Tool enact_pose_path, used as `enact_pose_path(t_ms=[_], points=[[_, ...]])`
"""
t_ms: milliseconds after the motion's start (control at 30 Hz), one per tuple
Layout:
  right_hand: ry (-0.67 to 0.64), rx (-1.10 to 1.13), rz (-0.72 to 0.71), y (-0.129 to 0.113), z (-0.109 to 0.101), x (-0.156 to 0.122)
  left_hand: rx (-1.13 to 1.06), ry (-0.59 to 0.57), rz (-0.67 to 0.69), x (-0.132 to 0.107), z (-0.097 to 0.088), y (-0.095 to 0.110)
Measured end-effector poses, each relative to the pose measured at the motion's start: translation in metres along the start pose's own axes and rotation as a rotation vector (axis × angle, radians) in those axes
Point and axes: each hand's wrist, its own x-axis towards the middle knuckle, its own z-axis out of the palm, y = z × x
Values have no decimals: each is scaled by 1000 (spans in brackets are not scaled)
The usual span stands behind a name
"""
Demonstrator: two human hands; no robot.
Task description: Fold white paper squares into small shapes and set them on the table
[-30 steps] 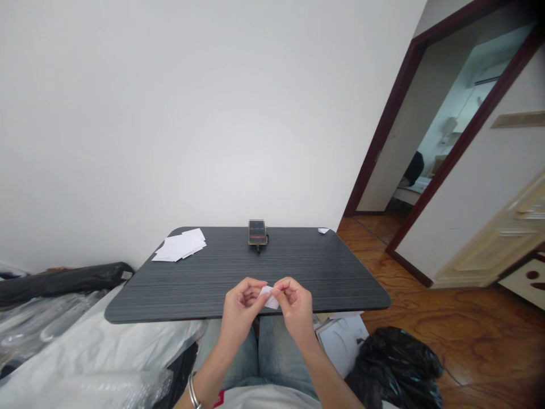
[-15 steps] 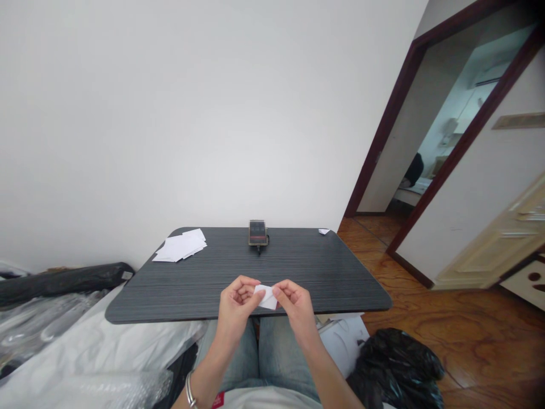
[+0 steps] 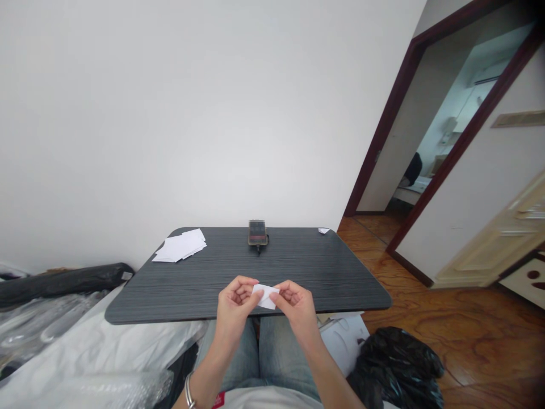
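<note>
Above the near edge of the dark grey wood-grain table (image 3: 298,267), my left hand (image 3: 236,298) and my right hand (image 3: 296,304) pinch opposite ends of a small folded piece of white paper (image 3: 266,296). Both hands hover over my lap, and neither rests on the table. A loose pile of white paper squares (image 3: 179,247) lies at the table's far left. At the far edge, a phone (image 3: 258,233) stands upright on a small stand, its screen blurred. One small white paper scrap (image 3: 323,230) sits near the far right corner.
Left of the table lie a black roll (image 3: 63,284) and a white sheet with bubble wrap (image 3: 85,352). A black plastic bag (image 3: 395,369) sits on the wooden floor at lower right, beside a white box or papers (image 3: 343,341). A doorway (image 3: 443,125) opens at upper right.
The white paper has gone from tightly pinched to flatter and more spread out. My hands have drawn slightly apart, with the paper stretched between them.
</note>
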Motion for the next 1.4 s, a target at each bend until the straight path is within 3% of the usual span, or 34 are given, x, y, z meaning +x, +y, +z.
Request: enact_pose_path(t_ms=[433, 700, 867, 1100, 1267, 1400], points=[[-20, 58, -24, -4, -1, 1, 10, -22, 40, -1, 0, -1], [-87, 26, 83, -3, 1, 3, 59, -36, 50, -1, 0, -2], [-56, -3, 31, 3, 3, 2, 69, -37, 43, 2, -1, -5], [-35, 60, 99, 15, 6, 3, 18, -3, 45, 3, 0, -12], [21, 69, 44, 15, 5, 4, 31, -29, 12, 5, 0, -15], [-3, 100, 79, 16, 5, 3, 24, -12, 38, 4, 0, -16]])
